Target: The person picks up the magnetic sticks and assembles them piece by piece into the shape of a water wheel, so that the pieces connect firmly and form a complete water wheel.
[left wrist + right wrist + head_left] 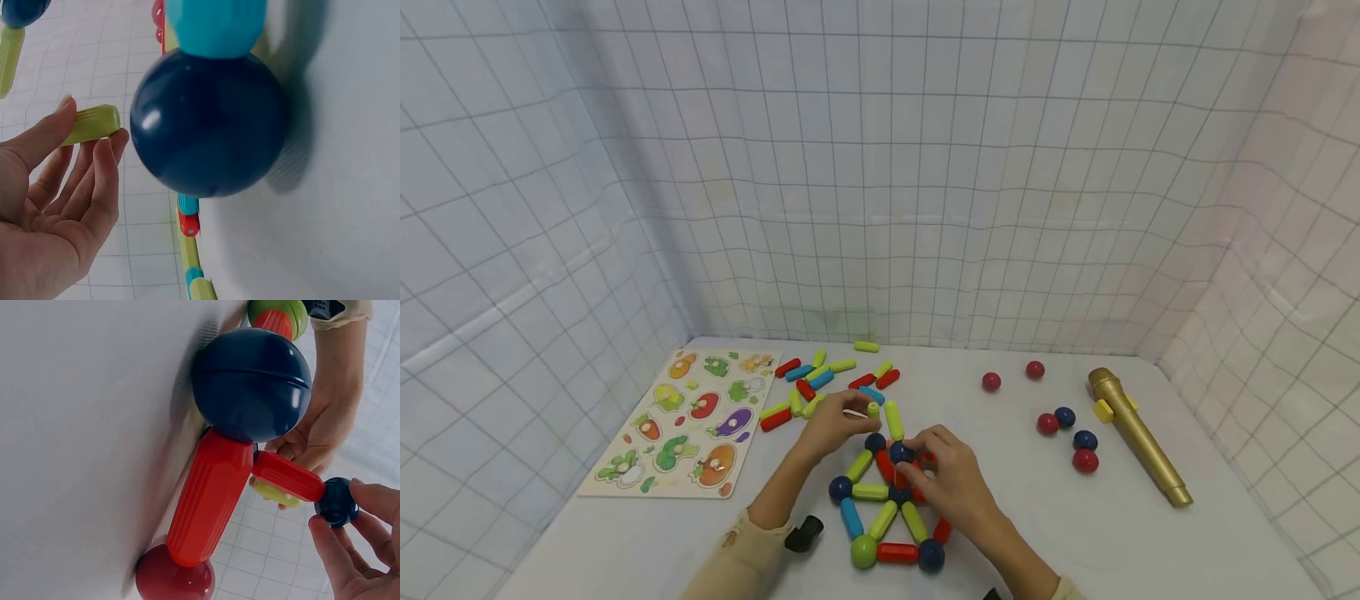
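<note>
My left hand [833, 427] pinches a yellow-green rod [94, 124] between thumb and fingers, above the far left side of a ball-and-rod frame. The fingers and thumb of my right hand [369, 544] grip a dark blue ball [336, 501]. That ball sits at the raised end of a red rod [289, 476], and another yellow-green rod [892, 419] sticks out from it. The frame lies on the table, with a green ball [863, 552], blue balls such as the near right one [932, 555], and red, blue and yellow-green rods. My right hand hides its right side in the head view.
Loose rods [820, 379] lie scattered behind the left hand. A vegetable puzzle board [655, 400] is at the left. Red and blue balls [1085, 461] lie to the right, beside a gold microphone-shaped toy [1142, 442]. Checked curtains [925, 167] surround the white table.
</note>
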A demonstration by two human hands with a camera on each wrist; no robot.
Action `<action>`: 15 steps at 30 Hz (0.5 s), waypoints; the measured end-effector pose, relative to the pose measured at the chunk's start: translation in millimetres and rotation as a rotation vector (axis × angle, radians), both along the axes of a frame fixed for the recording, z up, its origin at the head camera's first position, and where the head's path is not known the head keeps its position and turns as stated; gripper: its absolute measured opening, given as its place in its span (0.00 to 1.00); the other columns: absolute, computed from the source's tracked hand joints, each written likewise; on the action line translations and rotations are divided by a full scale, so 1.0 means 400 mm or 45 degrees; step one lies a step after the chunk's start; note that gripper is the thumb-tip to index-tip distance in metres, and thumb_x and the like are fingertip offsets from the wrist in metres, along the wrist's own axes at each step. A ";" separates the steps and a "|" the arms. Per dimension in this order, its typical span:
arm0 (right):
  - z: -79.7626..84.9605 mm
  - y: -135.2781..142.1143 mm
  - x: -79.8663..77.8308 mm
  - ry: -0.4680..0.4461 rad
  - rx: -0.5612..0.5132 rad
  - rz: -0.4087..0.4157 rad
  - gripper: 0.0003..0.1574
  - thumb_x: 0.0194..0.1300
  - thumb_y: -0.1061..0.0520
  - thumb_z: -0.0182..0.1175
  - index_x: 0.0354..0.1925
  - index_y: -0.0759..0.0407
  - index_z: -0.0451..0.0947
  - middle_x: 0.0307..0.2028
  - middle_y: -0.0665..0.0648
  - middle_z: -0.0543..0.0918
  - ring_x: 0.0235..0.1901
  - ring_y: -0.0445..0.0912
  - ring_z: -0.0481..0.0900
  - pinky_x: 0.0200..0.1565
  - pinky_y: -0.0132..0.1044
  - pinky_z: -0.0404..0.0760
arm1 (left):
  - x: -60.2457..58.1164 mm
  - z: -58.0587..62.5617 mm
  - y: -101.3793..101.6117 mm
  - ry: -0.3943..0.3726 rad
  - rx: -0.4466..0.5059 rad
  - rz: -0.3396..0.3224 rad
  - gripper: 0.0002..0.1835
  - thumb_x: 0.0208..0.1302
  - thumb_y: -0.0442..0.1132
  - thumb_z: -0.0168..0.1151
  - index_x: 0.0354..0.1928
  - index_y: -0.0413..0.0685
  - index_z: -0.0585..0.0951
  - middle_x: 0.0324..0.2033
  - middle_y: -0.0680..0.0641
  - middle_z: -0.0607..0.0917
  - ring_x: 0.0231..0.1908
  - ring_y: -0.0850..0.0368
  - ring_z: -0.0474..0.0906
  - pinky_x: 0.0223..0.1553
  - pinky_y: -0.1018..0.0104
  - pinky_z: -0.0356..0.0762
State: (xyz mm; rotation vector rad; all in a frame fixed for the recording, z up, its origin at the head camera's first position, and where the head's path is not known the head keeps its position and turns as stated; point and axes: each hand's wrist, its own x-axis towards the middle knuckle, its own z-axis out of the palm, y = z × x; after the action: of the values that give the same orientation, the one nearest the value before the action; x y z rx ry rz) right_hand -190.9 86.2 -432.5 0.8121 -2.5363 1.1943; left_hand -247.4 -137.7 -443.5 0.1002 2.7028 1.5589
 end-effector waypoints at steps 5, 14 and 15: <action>-0.006 0.001 0.002 -0.043 -0.011 0.036 0.14 0.56 0.57 0.71 0.41 0.53 0.80 0.41 0.48 0.80 0.40 0.40 0.82 0.42 0.28 0.83 | 0.004 -0.022 0.004 0.007 -0.056 -0.049 0.15 0.56 0.40 0.71 0.46 0.47 0.82 0.42 0.47 0.86 0.42 0.52 0.85 0.43 0.59 0.84; -0.015 0.000 0.007 -0.093 -0.027 0.062 0.14 0.57 0.56 0.71 0.42 0.52 0.79 0.41 0.47 0.80 0.39 0.39 0.80 0.41 0.25 0.82 | 0.017 -0.047 -0.001 0.022 -0.197 -0.097 0.17 0.56 0.41 0.72 0.47 0.46 0.83 0.40 0.47 0.87 0.41 0.52 0.84 0.43 0.58 0.83; -0.015 -0.001 0.007 -0.094 -0.031 0.065 0.14 0.57 0.56 0.71 0.42 0.51 0.79 0.41 0.47 0.80 0.39 0.39 0.80 0.41 0.25 0.82 | 0.018 -0.047 -0.002 0.032 -0.227 -0.104 0.17 0.55 0.41 0.72 0.47 0.46 0.83 0.39 0.48 0.87 0.40 0.53 0.84 0.43 0.58 0.83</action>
State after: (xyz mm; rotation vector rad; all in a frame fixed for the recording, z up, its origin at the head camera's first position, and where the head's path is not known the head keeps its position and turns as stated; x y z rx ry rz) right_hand -188.2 85.9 -438.4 0.8475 -2.5684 1.2910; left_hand -240.3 -138.6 -462.5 0.2255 2.8028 1.2981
